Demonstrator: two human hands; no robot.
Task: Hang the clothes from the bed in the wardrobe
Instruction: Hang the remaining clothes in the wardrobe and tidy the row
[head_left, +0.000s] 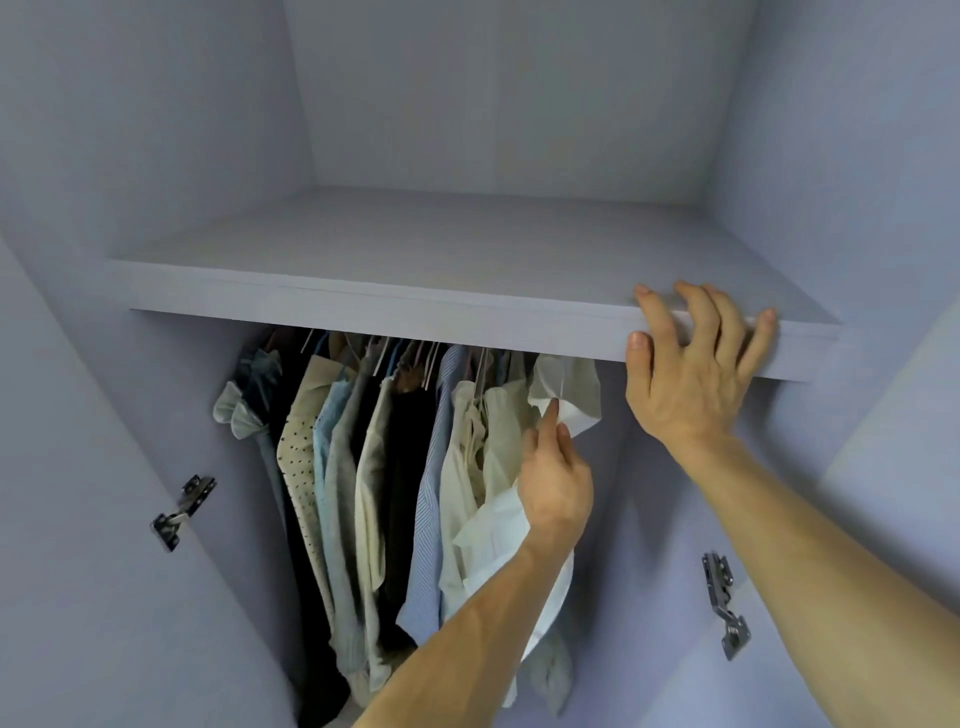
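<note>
My left grip (556, 483) pinches the collar of a white shirt (496, 530), which is at the right end of the row of clothes (353, 467) under the shelf (467, 312) in the wardrobe (130, 156). My right grip (696, 364) clasps the shelf's front edge, fingers hooked over the top. The shelf blocks my view of the rail. A metal hinge (184, 512) sits on each side wall.

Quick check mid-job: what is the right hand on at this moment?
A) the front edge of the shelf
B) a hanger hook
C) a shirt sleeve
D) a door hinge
A: the right hand grips the front edge of the shelf, fingers curled over its top, while the left hand pinches the white shirt at its collar below.
</note>
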